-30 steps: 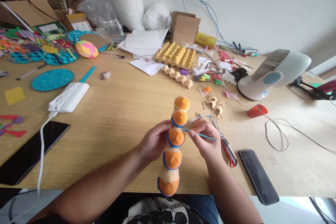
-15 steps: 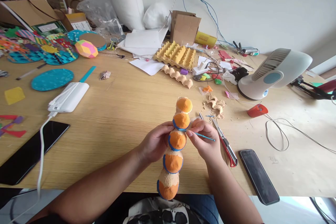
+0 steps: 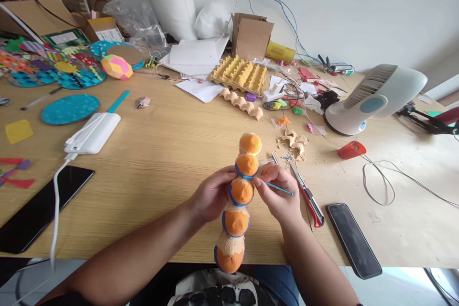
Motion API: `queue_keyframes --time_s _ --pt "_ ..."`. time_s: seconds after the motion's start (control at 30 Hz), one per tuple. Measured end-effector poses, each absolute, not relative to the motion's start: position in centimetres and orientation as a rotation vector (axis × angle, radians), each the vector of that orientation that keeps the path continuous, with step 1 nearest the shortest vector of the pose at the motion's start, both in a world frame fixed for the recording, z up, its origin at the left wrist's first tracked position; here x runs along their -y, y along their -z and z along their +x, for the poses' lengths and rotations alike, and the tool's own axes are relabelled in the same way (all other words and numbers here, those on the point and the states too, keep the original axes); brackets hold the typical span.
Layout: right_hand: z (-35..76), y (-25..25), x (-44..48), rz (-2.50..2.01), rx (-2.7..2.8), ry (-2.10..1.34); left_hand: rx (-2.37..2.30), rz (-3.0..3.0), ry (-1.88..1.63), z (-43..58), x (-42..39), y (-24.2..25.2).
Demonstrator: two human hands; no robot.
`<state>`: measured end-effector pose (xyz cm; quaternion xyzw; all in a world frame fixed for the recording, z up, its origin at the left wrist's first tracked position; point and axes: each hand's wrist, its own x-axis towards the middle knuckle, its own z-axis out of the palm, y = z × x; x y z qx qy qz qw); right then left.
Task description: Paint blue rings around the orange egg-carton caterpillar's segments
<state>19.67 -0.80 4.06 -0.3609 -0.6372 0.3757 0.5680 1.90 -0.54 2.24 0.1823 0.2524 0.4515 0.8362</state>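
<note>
A strip of egg carton (image 3: 231, 244) stretches from over the table toward my body, its several bumps covered in orange and most edged in blue. My left hand (image 3: 214, 194) grips its left side near the middle, the fingertips partly hidden behind it. In my right hand (image 3: 279, 189), a thin blue stick (image 3: 274, 186) is pinched between thumb and fingers. The stick's left end touches the strip between the second and third bumps from the far end. Whether it is a brush or another slim tool, I cannot tell.
A red cutter knife (image 3: 311, 203) and a phone (image 3: 353, 239) lie right of my hands. Beyond are carton scraps (image 3: 294, 142), a red cup (image 3: 351, 150), a white fan (image 3: 373, 100) and a yellow egg tray (image 3: 238, 75). A power bank (image 3: 96, 134) and black tablet (image 3: 46, 205) lie left.
The view has shifted very slightly. Both hands, the strip and the blue stick keep almost the same position.
</note>
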Motion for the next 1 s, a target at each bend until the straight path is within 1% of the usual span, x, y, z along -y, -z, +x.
queue_keyframes --time_s 0.2,0.4,0.53,0.73,1.0 --pt "20.16 -4.14 0.79 -0.741 1.553 -0.864 -0.473 0.342 -0.901 1.78 0.42 -2.57" --pt "20.13 -4.11 0.61 -0.805 1.518 -0.921 -0.427 0.300 -0.807 1.69 0.42 -3.15" --pt "20.13 -4.22 0.66 -0.848 1.517 -0.891 -0.442 0.317 -0.815 1.66 0.29 -3.03" --pt "20.27 -4.46 0.71 -0.744 1.528 -0.973 -0.449 0.329 -0.794 1.55 0.24 -3.01" --pt "20.18 -4.52 0.56 -0.862 1.445 -0.997 -0.465 0.333 -0.813 1.56 0.34 -2.71"
